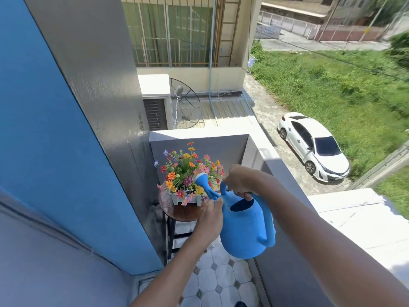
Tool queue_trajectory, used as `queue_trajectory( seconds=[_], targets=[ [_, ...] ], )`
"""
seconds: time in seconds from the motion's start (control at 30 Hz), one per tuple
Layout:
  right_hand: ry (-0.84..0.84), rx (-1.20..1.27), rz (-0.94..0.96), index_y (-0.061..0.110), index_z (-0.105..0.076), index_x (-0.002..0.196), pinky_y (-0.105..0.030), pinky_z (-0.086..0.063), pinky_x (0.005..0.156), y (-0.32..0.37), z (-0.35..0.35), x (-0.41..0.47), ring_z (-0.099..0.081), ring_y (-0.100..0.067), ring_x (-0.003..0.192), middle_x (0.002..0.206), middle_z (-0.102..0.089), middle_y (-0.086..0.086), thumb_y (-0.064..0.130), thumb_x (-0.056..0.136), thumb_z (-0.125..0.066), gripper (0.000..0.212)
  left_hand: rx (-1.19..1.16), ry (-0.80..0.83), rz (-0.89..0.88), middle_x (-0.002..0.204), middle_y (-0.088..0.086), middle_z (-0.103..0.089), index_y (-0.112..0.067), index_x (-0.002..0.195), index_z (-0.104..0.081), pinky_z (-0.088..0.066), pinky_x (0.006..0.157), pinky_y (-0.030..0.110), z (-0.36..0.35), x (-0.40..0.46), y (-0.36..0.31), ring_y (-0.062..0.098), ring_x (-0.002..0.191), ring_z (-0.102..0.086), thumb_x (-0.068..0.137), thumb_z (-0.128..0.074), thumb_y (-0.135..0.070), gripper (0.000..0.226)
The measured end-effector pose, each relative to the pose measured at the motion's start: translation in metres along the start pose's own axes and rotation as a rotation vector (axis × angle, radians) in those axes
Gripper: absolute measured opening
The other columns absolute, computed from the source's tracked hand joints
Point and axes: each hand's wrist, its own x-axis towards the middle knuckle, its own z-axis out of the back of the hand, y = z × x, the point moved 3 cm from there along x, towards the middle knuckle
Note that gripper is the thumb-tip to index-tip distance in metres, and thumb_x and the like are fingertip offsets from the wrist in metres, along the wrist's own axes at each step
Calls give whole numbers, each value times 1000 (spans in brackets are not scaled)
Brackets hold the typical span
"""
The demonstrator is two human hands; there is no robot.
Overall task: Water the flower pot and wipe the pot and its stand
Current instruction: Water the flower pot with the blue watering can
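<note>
**Watering can held over the balcony flowers**

Hands first: the right hand [238, 181] is wrapped tight around the top handle of a blue watering can [244, 227], fingers curled under the bar just above the can's open mouth. The left hand [210, 218] is pressed against the front of the can where the spout joins the body, fingertips closed on the base of the spout, so both hands are gripping the same can. Both forearms are bare and reach in from the bottom of the view.

The can is held up in the air, tilted forward a bit. Its spout is pointed up and away, and the round sprinkler head [201, 177] is sitting right in among the blooms. Whether any water is coming out can't be made out.

The flower pot [185, 197] is a small pale footed box packed with orange, pink, red, yellow and purple flowers [187, 167]. It's parked on a round brown-topped stand [184, 212] with dark metal legs, tucked into the far corner of the balcony against the grey wall [212, 149] and a blue panel [55, 140] on the left. The floor is done in white tiles [223, 282] with little dark diamond insets.

Past the ledge and down below, a white car [313, 146] is parked on a concrete strip beside a patch of grass [345, 89].
</note>
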Motion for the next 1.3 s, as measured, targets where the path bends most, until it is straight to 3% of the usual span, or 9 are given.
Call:
queue_trajectory(
  seconds=[0.13, 0.3, 0.5, 0.57, 0.77, 0.9, 1.03, 1.17, 1.3],
  targets=[
    [0, 23, 30, 1, -54, 91, -32, -46, 51, 14, 2, 8, -51, -21, 52, 65, -53, -9, 9, 96, -50, 10, -41, -46, 19, 99, 16, -58, -9, 96, -57, -38, 73, 40, 16, 7, 1, 29, 93, -56, 97, -27, -47, 48],
    [-5, 99, 28, 3, -54, 90, -27, -42, 39, 22, 4, 19, -50, -19, 47, 62, -53, -7, 11, 95, -51, 10, -45, -60, 48, 97, 17, -58, -11, 92, -56, -39, 71, 41, 34, 15, 1, 30, 90, -57, 93, -27, -53, 51],
    [-51, 155, 5, 1, -55, 90, -34, -45, 46, 11, 5, 32, -52, -24, 51, 68, -57, -13, 13, 96, -49, 14, -45, -24, 45, 95, 12, -62, -16, 94, -57, -41, 70, 40, 31, 22, -5, 26, 87, -60, 84, -24, -64, 59],
    [-98, 175, 2, 3, -55, 89, -33, -46, 48, 3, 7, 36, -54, -25, 55, 75, -59, -15, 16, 97, -47, 17, -40, -19, 39, 95, 9, -62, -19, 96, -57, -41, 70, 39, 29, 25, -10, 23, 88, -60, 88, -25, -62, 54],
    [-89, 194, -28, 6, -53, 78, -33, -47, 49, -21, 13, 41, -53, -23, 52, 70, -57, -12, 17, 96, -48, 22, -23, 40, 33, 84, 7, -53, -14, 92, -52, -35, 65, 38, 12, 36, -14, 22, 77, -52, 94, -29, -53, 45],
    [-72, 271, -37, 5, -57, 89, -32, -45, 47, -42, 11, 41, -52, -22, 51, 70, -57, -12, 23, 99, -45, 25, 9, 61, 20, 82, 5, -55, -18, 88, -50, -40, 69, 40, -4, 48, -11, 21, 78, -55, 95, -29, -51, 40],
    [-71, 402, -80, 5, -56, 93, -31, -43, 43, -73, 9, 46, -51, -21, 47, 64, -54, -10, 24, 100, -42, 25, 63, 66, -28, 94, 8, -61, -20, 99, -54, -47, 82, 48, -24, 64, -17, 26, 91, -59, 92, -28, -53, 42],
    [-123, 564, -139, 7, -57, 93, -29, -42, 41, -107, 13, 55, -51, -19, 45, 62, -54, -8, 28, 100, -42, 26, 92, 61, -96, 91, 2, -64, -31, 102, -55, -51, 82, 52, -47, 85, -29, 21, 88, -62, 91, -27, -59, 41],
    [-166, 775, -141, 9, -56, 87, -26, -41, 39, -139, 24, 57, -46, -17, 41, 60, -51, -5, 25, 100, -43, 25, 54, 119, -108, 101, 1, -66, -28, 119, -52, -51, 80, 40, -72, 103, -45, 17, 93, -63, 97, -29, -55, 42]
  ],
)
